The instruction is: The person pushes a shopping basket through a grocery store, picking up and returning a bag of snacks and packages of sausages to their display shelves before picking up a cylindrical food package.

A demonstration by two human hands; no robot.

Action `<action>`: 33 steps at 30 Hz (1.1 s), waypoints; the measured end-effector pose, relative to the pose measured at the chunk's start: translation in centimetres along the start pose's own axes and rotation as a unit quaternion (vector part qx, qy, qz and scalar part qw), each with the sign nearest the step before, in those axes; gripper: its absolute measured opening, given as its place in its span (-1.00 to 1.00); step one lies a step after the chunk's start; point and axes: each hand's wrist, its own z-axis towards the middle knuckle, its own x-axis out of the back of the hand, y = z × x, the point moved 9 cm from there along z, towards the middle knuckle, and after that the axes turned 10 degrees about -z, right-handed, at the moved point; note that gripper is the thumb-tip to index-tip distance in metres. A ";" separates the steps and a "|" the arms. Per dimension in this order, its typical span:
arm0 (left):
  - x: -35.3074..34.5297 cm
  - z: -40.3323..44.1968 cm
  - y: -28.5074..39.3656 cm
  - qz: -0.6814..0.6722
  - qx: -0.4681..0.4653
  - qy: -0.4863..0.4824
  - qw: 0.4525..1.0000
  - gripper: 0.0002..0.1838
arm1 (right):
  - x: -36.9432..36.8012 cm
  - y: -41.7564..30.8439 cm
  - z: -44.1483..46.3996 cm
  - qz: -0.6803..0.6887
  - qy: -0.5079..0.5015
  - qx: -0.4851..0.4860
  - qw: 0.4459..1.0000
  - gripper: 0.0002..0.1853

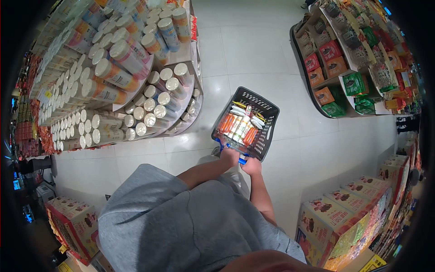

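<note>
A dark grey plastic shopping basket (267,131) with perforated walls is in front of my body, over the tiled floor. My left hand (230,156) is closed around the left part of its blue handle (242,161). Close beside it, my right hand (252,166) is wrapped round the handle's right part. Inside the basket lie several orange packets (227,123) and white-and-red packages (242,127), with some yellow ones toward the far end. The basket's underside is hidden.
Shelves of white-lidded canisters (158,111) curve along the left. A rounded display rack (312,86) with red, orange and green packs stands at the far right. Stacked printed cartons (326,217) are at the near right, more cartons (74,222) at the near left. Pale floor tiles (253,50) run between them.
</note>
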 end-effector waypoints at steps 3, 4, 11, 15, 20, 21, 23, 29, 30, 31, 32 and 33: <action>-1.2 2.5 -1.0 0.027 0.112 -0.097 0.989 -0.85 | 2.4 0.4 1.2 -0.013 0.002 0.015 1.000 -0.70; -1.1 3.3 -1.0 0.042 0.126 -0.126 0.983 -0.85 | 3.1 0.7 1.8 -0.022 0.000 0.021 1.000 -0.69; -1.8 8.1 -1.9 0.031 0.177 -0.185 0.966 -0.84 | 6.2 2.4 6.1 -0.068 0.033 0.092 0.993 -0.73; -1.5 10.7 -2.6 0.025 0.193 -0.188 0.963 -0.82 | 7.6 2.8 8.7 -0.040 0.024 0.131 0.990 -0.73; 0.3 14.4 -2.5 0.034 0.205 -0.261 0.943 -0.75 | 10.0 3.7 11.7 -0.056 0.061 0.197 0.977 -0.72; 0.1 14.9 -2.7 0.034 0.194 -0.280 0.940 -0.74 | 10.2 3.8 12.2 -0.063 0.049 0.199 0.977 -0.71; 0.1 16.0 -3.4 0.021 0.153 -0.274 0.949 -0.71 | 10.7 3.8 13.2 -0.062 0.065 0.219 0.971 -0.71; 0.3 19.3 -4.6 0.006 0.147 -0.183 0.972 -0.66 | 14.2 4.0 16.5 -0.088 0.031 0.233 0.968 -0.70; 0.3 20.0 -5.0 -0.004 0.150 -0.183 0.972 -0.66 | 14.9 4.1 17.0 -0.090 0.030 0.239 0.966 -0.69; 0.6 20.9 -5.5 -0.012 0.154 -0.179 0.972 -0.66 | 15.6 4.0 17.7 -0.097 0.027 0.244 0.964 -0.69; 0.9 21.6 -5.8 -0.016 0.161 -0.172 0.972 -0.67 | 16.3 4.0 18.3 -0.103 0.023 0.250 0.963 -0.69; 1.8 22.5 -5.6 -0.020 0.168 -0.166 0.972 -0.68 | 16.7 4.0 19.0 -0.108 0.019 0.254 0.961 -0.69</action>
